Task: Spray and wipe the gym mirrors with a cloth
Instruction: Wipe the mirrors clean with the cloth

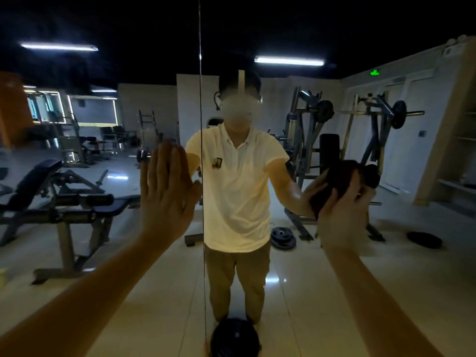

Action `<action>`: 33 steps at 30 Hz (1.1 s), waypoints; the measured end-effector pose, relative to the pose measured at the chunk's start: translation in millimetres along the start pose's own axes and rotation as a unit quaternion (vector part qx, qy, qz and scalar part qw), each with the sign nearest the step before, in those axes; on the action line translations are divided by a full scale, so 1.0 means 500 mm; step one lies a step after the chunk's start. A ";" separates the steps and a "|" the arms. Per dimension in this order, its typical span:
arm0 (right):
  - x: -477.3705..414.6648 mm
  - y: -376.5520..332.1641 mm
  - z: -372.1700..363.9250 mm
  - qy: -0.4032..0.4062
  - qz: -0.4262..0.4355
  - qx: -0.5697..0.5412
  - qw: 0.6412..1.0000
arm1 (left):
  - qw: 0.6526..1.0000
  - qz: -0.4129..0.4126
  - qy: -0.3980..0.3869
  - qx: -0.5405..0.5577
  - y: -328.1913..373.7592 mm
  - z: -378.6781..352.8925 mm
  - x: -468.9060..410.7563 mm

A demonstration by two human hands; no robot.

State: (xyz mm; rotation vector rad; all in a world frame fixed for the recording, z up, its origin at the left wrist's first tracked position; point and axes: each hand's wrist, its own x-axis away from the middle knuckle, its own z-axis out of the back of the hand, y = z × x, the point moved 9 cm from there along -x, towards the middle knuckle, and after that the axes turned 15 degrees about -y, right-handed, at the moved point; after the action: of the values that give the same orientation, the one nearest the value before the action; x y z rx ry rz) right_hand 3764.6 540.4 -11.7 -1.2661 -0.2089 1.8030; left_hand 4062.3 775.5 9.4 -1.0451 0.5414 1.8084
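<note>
The gym mirror fills the view, with a vertical seam between two panels. My left hand lies flat on the left panel with straight fingers, just left of the seam. My right hand grips a dark red cloth and holds it against the right panel at about chest height. No spray bottle is in sight.
The glass reflects a person in a pale polo shirt, an incline bench at left, plate-loaded machines at right and weight plates on the tiled floor. A black weight plate stands at the mirror's foot.
</note>
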 end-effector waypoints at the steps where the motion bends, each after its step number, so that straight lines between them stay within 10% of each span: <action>1: 0.014 -0.011 -0.016 0.012 -0.024 -0.009 1.000 | 1.000 0.004 -0.016 0.005 0.001 -0.017 0.029; 14: 0.268 -0.264 -0.241 -0.152 0.388 0.028 0.909 | 0.996 -0.008 -0.065 -0.057 -0.018 -0.073 0.080; 21: 0.078 0.009 -0.072 -0.151 0.095 -0.040 0.983 | 0.995 0.015 -0.081 -0.056 -0.017 -0.075 0.079; 27: 0.086 0.074 -0.062 0.030 -0.046 -0.032 0.998 | 0.995 0.023 -0.082 -0.045 -0.015 -0.082 0.080; 33: 0.194 -0.086 -0.174 -0.052 0.011 -0.180 0.982 | 0.995 0.025 -0.085 -0.054 -0.016 -0.082 0.079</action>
State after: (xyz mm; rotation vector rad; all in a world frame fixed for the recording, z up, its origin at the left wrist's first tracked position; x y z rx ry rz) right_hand 3853.1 608.2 -91.9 -1.4254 -0.6054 1.9084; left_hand 4079.2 769.1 -45.2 -0.9452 0.3713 1.9673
